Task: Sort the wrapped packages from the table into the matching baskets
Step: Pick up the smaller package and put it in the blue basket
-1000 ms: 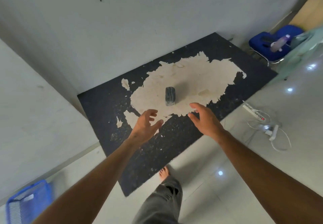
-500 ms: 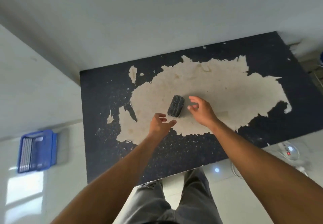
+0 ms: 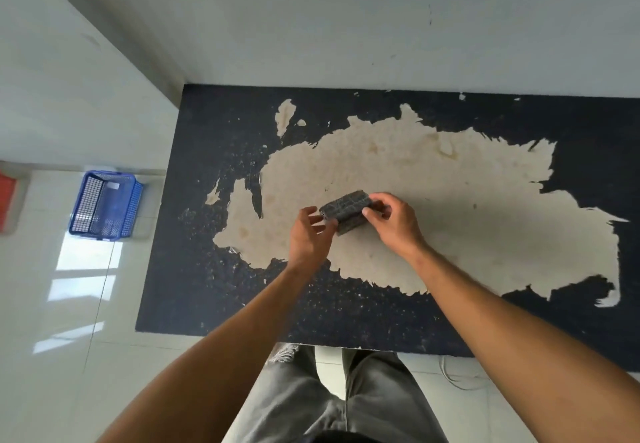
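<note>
A small dark wrapped package (image 3: 346,210) is held over the middle of the black table (image 3: 214,304), whose top is worn to a large beige patch. My left hand (image 3: 309,235) grips the package's left end with its fingertips. My right hand (image 3: 393,223) grips its right end, fingers curled over the top edge. Whether the package still touches the table I cannot tell. A blue mesh basket (image 3: 105,204) stands on the floor to the left of the table.
A red object (image 3: 7,202), cut off by the left frame edge, lies on the floor beyond the blue basket. White walls run behind and left of the table. My legs stand at the table's near edge; a white cable (image 3: 457,378) lies on the floor to the right.
Both hands closed in from either side and took hold of the package, which now lies turned lengthwise between them. The camera has swung so the table fills the view.
</note>
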{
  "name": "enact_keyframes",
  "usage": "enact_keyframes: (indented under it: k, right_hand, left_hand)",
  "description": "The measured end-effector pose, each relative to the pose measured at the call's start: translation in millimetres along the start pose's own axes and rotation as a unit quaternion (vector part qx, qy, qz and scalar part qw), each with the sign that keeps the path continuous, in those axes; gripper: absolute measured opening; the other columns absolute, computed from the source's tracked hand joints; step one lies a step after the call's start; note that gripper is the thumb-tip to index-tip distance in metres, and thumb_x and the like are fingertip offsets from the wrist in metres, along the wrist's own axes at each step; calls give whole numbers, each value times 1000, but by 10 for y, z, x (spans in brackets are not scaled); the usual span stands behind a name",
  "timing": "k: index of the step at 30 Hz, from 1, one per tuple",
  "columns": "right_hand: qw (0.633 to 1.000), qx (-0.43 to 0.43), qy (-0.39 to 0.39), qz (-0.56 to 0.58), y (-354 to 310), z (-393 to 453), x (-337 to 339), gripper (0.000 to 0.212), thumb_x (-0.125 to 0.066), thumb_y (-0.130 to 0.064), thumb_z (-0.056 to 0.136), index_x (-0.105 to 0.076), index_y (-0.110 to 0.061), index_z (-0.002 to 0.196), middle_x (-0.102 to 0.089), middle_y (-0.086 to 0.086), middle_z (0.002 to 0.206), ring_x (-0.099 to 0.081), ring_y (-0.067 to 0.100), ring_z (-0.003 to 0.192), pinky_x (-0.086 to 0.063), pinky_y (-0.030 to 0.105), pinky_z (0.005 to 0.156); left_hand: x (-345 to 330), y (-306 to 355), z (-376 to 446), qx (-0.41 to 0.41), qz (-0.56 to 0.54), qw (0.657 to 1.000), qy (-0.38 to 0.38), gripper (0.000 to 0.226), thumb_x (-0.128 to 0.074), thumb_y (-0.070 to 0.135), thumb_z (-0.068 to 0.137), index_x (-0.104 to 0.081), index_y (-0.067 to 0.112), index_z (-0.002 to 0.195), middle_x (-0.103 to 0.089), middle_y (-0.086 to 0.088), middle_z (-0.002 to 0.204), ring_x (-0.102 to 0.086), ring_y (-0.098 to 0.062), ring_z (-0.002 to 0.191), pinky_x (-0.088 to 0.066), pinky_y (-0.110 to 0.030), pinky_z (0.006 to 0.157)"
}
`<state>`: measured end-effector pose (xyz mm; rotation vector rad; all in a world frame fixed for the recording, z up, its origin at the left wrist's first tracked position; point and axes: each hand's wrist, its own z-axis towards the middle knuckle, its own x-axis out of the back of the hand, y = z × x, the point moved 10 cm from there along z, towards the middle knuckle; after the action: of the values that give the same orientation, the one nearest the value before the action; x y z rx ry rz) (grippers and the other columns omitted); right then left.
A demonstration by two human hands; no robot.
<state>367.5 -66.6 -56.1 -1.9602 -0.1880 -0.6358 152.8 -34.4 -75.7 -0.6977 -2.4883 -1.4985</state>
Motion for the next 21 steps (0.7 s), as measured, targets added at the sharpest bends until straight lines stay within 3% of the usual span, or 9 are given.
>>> enact_keyframes:
  k: [3,6,8,10,13,15,17,21]
  right_hand:
    - [1000,-13,1,-8,56,-32,31,29,-67,-18,92,-68,-12,121,-71,4,106,-67,17,92,-49,16,76]
    - [999,-24,-5,-23,121,-66,-25,30,-65,-15,93,-66,-10,123,-70,4,104,-64,14,87,-45,10,69]
    - [1000,-20,-5,-21,122,-101,-43,30,-64,-13,94,-65,-9,123,-68,1,102,-63,10,85,-46,8,68]
    - [1000,-5,8,-17,111,-140,-5,28,-65,-10,93,-65,-10,121,-65,-1,101,-62,7,84,-49,7,68]
    - [1000,-2,12,-11,172,-218,1,36,-70,-5,88,-62,-11,122,-64,-2,106,-61,-3,82,-46,0,63]
    - [1000,-19,-4,8,236,-257,-79,42,-72,-1,85,-61,-11,123,-67,1,110,-61,-6,84,-47,0,64]
    - [999,-24,4,22,231,-274,-118,43,-73,1,84,-61,-9,124,-68,6,116,-63,1,88,-47,0,68]
    - [999,6,38,19,62,-240,-17,33,-69,-15,91,-66,-11,123,-69,3,120,-63,10,104,-44,2,77]
  left_hand:
    - [51,-30,107,41,3,999,-3,51,-65,43,92,-52,8,126,-69,0,109,-70,-21,92,-60,-31,70]
    - [41,-30,201,55,49,997,-13,45,-60,48,93,-65,5,109,-73,-4,91,-72,-22,82,-58,-30,59]
    - [52,-21,230,52,49,997,-10,46,-61,50,92,-65,7,109,-72,-3,94,-71,-21,83,-59,-31,64]
    - [132,2,226,34,44,998,10,45,-62,49,92,-62,10,114,-68,1,103,-67,-15,89,-57,-27,71]
    - [141,5,156,-10,42,999,-14,34,-67,39,91,-59,16,115,-63,8,105,-63,0,91,-50,-12,63]
    - [40,-67,98,-12,13,998,-55,29,-70,26,90,-57,18,115,-65,6,108,-65,-5,98,-54,-15,60]
    - [3,-75,58,-14,-7,998,-58,27,-69,20,90,-58,19,114,-67,6,108,-67,-9,102,-56,-16,61]
    - [94,98,79,-40,22,998,-32,28,-64,40,93,-64,19,112,-70,12,97,-67,0,89,-52,-13,60]
